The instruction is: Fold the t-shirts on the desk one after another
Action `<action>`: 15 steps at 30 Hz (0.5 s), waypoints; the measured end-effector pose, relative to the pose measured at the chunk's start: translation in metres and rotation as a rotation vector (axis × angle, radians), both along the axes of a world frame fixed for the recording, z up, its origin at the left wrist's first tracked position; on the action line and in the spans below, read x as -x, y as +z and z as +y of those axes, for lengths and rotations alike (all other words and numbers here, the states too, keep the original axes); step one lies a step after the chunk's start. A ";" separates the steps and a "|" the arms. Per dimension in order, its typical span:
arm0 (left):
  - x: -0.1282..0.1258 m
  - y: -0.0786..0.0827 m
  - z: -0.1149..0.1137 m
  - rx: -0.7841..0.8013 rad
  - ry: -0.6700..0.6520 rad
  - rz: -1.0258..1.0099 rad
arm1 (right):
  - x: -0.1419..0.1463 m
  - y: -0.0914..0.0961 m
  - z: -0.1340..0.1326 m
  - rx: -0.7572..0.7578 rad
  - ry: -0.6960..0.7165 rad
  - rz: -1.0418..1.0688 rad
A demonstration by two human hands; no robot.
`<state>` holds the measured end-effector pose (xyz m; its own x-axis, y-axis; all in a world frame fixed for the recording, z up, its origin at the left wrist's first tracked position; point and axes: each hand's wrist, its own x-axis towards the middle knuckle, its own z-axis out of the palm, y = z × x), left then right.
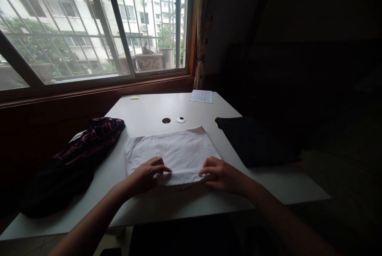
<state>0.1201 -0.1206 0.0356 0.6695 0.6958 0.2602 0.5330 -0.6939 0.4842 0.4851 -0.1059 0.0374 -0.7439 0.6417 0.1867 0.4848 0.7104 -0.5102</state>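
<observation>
Nearest the viewer, the left hand (147, 176) and the right hand (222, 174) are resting side by side on the near edge of the white cloth (176, 150), the landmark for this legend. Both hands are lying half curled with their fingertips on that edge; whether they are pinching the fabric or only pressing it flat cannot be told. The white cloth is lying on the worktop (149, 110), just in front of the person and roughly at its middle, and is showing as a flat, squared shape with a doubled near edge. Judged from this, the folding is appearing well advanced: the cloth is already reduced to a compact panel, and only the near edge is being attended to. Left of the white cloth, a black garment with pink lettering (80, 156) is lying crumpled and unfolded, partly hanging off the worktop's side. Right of the white cloth, a dark folded cloth (253, 140) is lying flat and apart from it. Beyond the white cloth, a round hole (166, 120) and a white cap (180, 120) are sitting close together. Farther beyond, a sheet of paper (202, 96) and a yellow note (135, 97) are lying near the far edge, under the barred window (89, 25).
</observation>
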 end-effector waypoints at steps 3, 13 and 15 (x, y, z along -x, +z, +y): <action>0.002 0.010 -0.019 -0.058 -0.046 0.132 | -0.001 -0.007 -0.008 -0.238 0.008 -0.060; -0.022 0.013 -0.047 -0.276 0.010 0.356 | -0.003 -0.024 -0.020 -0.557 -0.039 -0.129; -0.035 0.007 -0.049 -0.327 0.054 0.379 | -0.003 -0.024 -0.021 -0.567 -0.059 -0.095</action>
<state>0.1550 -0.1698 0.0427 0.7247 0.6544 0.2161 0.6682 -0.7439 0.0118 0.4881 -0.1270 0.0137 -0.7402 0.5015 0.4479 0.5567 0.8306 -0.0099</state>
